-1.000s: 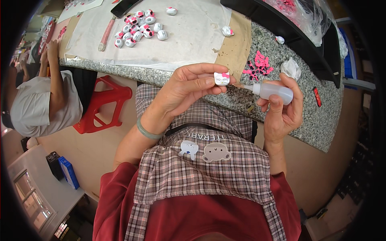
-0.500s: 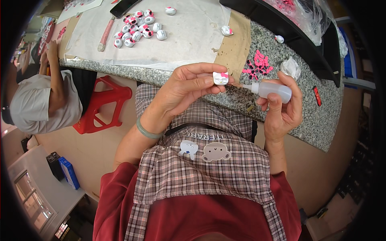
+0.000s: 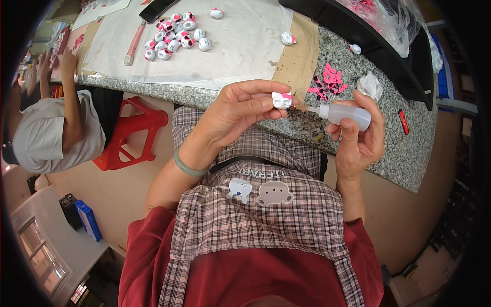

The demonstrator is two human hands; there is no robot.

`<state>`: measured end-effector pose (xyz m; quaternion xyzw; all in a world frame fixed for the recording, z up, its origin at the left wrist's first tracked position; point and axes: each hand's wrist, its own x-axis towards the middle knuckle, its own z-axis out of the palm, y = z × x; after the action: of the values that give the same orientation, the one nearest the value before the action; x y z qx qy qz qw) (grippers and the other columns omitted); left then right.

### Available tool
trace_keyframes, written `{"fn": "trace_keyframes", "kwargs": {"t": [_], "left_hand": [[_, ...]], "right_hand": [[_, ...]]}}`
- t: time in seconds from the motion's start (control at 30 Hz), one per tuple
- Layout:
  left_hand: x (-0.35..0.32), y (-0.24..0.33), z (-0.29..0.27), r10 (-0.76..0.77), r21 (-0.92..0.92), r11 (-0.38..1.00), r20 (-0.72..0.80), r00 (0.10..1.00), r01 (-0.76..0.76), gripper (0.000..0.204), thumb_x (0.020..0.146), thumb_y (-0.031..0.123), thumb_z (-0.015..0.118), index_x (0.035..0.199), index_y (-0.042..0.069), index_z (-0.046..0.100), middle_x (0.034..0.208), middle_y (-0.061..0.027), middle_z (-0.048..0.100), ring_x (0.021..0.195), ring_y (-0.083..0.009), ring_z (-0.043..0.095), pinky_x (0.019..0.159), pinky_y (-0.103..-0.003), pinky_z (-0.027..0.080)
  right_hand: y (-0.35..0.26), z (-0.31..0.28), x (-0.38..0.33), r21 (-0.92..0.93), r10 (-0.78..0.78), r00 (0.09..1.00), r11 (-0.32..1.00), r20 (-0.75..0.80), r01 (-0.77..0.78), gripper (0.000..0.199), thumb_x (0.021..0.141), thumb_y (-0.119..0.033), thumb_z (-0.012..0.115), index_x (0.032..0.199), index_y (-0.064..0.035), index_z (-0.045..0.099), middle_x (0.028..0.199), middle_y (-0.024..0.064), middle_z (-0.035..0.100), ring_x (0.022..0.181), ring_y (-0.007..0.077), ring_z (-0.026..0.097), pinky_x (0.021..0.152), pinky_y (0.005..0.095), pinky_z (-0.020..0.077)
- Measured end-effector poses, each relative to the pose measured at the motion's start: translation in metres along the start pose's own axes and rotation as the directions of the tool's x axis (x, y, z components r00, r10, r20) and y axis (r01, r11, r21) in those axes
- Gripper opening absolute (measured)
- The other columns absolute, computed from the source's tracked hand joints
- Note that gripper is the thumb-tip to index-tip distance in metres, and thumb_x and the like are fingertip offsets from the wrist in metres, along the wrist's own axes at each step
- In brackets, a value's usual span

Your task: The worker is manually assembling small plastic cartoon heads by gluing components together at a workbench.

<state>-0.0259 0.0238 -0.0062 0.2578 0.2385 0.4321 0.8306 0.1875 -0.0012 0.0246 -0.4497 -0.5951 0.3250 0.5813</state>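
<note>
Between the thumb and fingers of my left hand [image 3: 240, 108] is a small white figurine head [image 3: 282, 100] with a pink bow, its face turned up. My right hand [image 3: 360, 140] grips a translucent squeeze bottle [image 3: 349, 117], laid on its side with its thin nozzle [image 3: 307, 108] pointing left. The nozzle's tip is at the right edge of the head; whether it touches cannot be made out. Beyond my right hand, small pink and black pieces [image 3: 330, 82] lie loose on the granite worktop [image 3: 396, 153]. Several similar white heads [image 3: 174, 46] sit in a group on the white sheet.
A white sheet [image 3: 117, 51] and brown paper [image 3: 295, 59] cover part of the worktop. Crumpled tissue [image 3: 369, 86] and a red tool [image 3: 403, 122] lie at the right. A black tray [image 3: 368, 38] stands behind. At left, another person [image 3: 59, 128] sits near a red stool [image 3: 130, 135].
The white head in my left hand has shifted very slightly to the right. My right hand and the bottle stay almost still. The person at the left has moved their hands.
</note>
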Motion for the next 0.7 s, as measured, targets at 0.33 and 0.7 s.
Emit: {"fn": "trace_keyframes", "kwargs": {"t": [0.33,0.7], "left_hand": [[0.002,-0.001,-0.005,0.025,-0.01,1.0,0.032,0.999,-0.024,0.029,0.087,0.003,0.054,0.115,-0.003,0.055,0.108,-0.0265,0.059,0.089,-0.0209,0.064,0.081,-0.028,0.053],[0.001,0.001,-0.008,0.013,-0.019,1.0,0.01,1.0,-0.013,0.029,0.087,0.003,0.055,0.115,-0.003,0.055,0.106,-0.0235,0.061,0.09,-0.0195,0.064,0.083,-0.026,0.052]], "right_hand": [[0.0,-0.005,0.001,-0.073,0.006,0.999,0.997,0.047,-0.002,0.038,0.088,-0.019,0.06,0.118,0.0025,0.048,0.09,0.0155,0.063,0.056,0.0093,0.055,0.046,0.0172,0.0409],[0.021,-0.013,0.017,0.225,0.16,0.987,0.963,-0.029,-0.15,0.029,0.082,-0.003,0.061,0.108,-0.0006,0.047,0.083,0.0096,0.059,0.065,0.0121,0.058,0.05,0.0196,0.0447]]}}
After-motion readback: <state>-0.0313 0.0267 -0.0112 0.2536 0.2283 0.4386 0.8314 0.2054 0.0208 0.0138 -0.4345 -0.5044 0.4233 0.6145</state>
